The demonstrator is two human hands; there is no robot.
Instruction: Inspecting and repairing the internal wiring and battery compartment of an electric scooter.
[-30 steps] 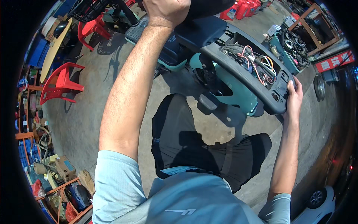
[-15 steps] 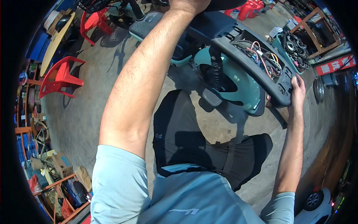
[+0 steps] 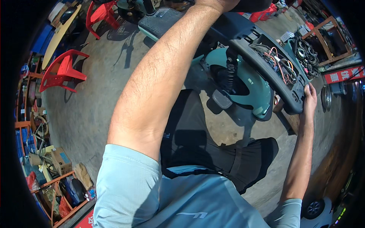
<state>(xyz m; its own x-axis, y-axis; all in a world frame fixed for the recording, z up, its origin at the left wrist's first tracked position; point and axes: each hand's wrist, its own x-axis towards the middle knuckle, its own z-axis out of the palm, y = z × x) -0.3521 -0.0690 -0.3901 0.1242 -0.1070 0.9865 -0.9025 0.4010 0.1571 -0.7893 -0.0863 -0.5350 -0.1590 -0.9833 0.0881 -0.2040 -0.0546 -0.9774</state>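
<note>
A teal electric scooter (image 3: 258,89) stands before me, its long black plastic body tray (image 3: 283,87) on top. Coloured wires (image 3: 279,66) lie bundled in the tray's open compartment. My right hand (image 3: 310,97) is closed round the tray's near right corner, the thumb lying on top. My left hand (image 3: 217,3) reaches to the far end, beside a dark rounded part (image 3: 253,5) that looks like a seat; its fingers are hidden at the picture's upper edge. A black coil shock absorber (image 3: 230,70) shows below the tray, above a dark footrest-like pad (image 3: 221,100).
Two red plastic chairs (image 3: 64,72) stand at the left, near a yellow tabletop (image 3: 61,38). Cluttered orange shelving (image 3: 57,193) lines the lower left. A bin of cables (image 3: 306,57) and a wooden frame (image 3: 330,40) are at the far right. A white car (image 3: 317,212) is at the lower right.
The scooter and surroundings sit slightly farther right in the picture, as my view has shifted. My right hand keeps its place on the tray corner; my left arm still reaches to the far end.
</note>
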